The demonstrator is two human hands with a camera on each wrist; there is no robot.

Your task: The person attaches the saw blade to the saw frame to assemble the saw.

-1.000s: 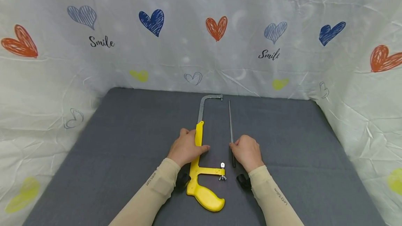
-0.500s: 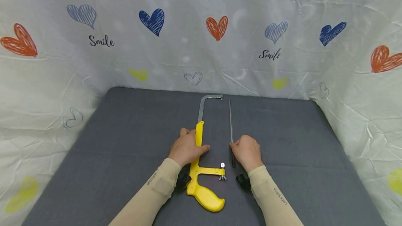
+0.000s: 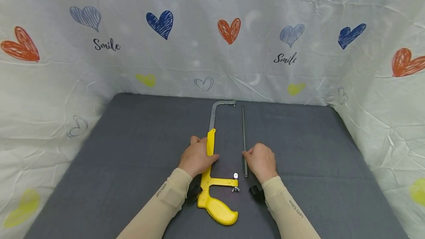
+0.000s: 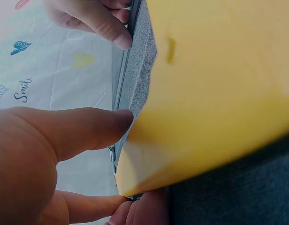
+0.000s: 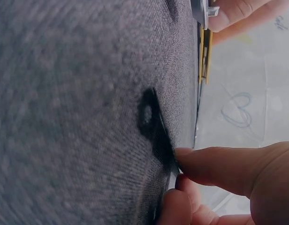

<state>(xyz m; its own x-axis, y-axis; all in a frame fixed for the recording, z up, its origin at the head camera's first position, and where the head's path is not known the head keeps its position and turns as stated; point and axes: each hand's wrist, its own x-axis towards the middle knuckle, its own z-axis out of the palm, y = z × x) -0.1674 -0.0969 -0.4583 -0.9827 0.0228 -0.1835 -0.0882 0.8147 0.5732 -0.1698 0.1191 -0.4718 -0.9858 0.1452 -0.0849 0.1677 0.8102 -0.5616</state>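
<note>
Two bare hands show in the head view, both over a dark grey cloth-covered table [image 3: 149, 132]. The left hand [image 3: 196, 156] grips a long yellow hacksaw frame [image 3: 206, 174] partway along its spine, fingers on the left side, thumb reaching across to the right. The frame lies lengthwise on the cloth: its hooked grey metal arm [image 3: 213, 117] points away from the person, its curved yellow handle [image 3: 221, 211] lies at the near end, and a short yellow crosspiece [image 3: 220, 182] juts rightward to a silver wing nut [image 3: 235, 189]. Just to the right — apart from the frame and almost parallel to it — is a thin, straight grey metal blade [image 3: 244, 128]. The right hand [image 3: 261, 162] pinches it between thumb and fingers, closer to its near end. Beige sleeves [image 3: 172, 189] cover both forearms, and a white backdrop [image 3: 186, 62] printed with hearts and "Smile" rises behind.

From the left wrist, blurred yellow frame fills much of the right side. The left thumb touches its edge, with other fingertips at its lower end; the right hand appears at the top, beside a thin dark strip.

From the right wrist, thumb and fingertips meet narrowly on the blade — its end dark and blurred, whether touching the cloth cannot be told. Part of the left hand shows at upper right, near the yellow frame.
</note>
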